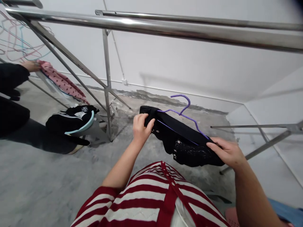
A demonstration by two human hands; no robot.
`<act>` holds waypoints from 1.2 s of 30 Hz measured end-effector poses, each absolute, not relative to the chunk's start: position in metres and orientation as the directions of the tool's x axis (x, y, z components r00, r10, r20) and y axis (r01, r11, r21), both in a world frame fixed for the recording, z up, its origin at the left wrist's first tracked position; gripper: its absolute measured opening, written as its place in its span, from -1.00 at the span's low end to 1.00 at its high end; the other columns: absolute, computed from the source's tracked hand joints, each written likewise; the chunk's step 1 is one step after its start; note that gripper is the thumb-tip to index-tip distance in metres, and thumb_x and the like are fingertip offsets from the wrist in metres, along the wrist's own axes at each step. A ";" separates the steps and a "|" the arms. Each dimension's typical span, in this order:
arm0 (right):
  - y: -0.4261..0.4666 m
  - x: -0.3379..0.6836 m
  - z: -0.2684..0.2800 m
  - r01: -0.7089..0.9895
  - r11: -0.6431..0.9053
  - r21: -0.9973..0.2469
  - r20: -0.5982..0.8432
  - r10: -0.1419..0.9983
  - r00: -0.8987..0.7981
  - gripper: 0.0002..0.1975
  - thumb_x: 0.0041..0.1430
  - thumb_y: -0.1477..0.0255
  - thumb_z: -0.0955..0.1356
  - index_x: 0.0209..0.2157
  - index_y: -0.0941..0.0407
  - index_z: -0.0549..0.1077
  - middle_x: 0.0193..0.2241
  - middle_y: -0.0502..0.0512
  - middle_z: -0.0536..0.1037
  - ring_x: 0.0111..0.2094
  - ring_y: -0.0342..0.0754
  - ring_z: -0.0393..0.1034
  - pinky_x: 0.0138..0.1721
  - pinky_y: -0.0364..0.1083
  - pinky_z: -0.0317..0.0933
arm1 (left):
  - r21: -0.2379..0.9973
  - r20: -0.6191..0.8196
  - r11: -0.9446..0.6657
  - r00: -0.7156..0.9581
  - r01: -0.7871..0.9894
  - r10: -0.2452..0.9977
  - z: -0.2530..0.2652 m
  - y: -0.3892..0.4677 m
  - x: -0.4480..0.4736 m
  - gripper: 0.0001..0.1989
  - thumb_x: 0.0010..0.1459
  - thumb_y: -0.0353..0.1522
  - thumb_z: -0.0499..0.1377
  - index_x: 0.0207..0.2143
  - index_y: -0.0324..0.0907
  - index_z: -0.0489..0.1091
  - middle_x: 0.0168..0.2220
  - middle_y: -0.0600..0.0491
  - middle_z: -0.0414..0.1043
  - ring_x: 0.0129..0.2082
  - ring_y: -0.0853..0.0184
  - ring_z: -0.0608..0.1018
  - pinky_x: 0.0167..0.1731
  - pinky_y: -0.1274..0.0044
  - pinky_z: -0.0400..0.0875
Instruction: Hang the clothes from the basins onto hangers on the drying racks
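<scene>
A black garment point(193, 151) with shiny studs and dark raised decoration hangs between my two hands, in front of my body. Inside its open top edge sits a purple hanger point(181, 113), its hook pointing up and away from me. My left hand point(142, 126) pinches the garment's left end, thumb on the near side. At the other end, my right hand point(228, 151) grips the cloth beside the hanger's right corner. The lower part of the garment is bunched, and I cannot tell its full shape.
Above my hands runs a metal rack rail point(151, 26). At left, a co-worker's hand point(32, 65) holds a pink spotted cloth point(62, 82). Black clothes point(68, 119) fill a container with a light blue rim point(82, 127). Several hangers point(21, 37) hang at far left.
</scene>
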State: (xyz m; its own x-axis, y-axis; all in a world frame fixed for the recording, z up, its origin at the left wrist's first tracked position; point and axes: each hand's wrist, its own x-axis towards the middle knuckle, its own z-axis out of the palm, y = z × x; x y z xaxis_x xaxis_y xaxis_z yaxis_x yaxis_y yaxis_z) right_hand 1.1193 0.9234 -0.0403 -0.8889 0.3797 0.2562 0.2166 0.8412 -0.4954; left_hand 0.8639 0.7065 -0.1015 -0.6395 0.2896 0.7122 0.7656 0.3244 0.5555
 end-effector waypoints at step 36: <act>0.957 1.155 -0.057 0.177 0.860 -0.478 0.388 0.388 -0.836 -0.81 0.07 0.29 0.35 -0.42 0.08 0.56 -0.40 0.12 0.62 -0.40 0.06 0.53 -0.31 -0.06 0.41 | 0.468 0.575 0.422 -0.630 0.777 0.522 -0.065 0.653 0.842 -0.64 0.19 -0.21 0.05 0.01 -0.13 0.33 -0.12 -0.07 0.42 -0.11 0.26 0.47 -0.13 0.42 0.41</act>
State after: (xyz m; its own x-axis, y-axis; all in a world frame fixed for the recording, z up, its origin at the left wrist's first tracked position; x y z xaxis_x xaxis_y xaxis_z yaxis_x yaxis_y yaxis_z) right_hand 1.1551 0.9568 -0.0573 -0.8360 0.3878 0.3882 0.1774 0.8605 -0.4776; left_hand 0.8418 0.6525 -0.0654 -0.6300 0.5217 0.5753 0.7766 0.4217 0.4680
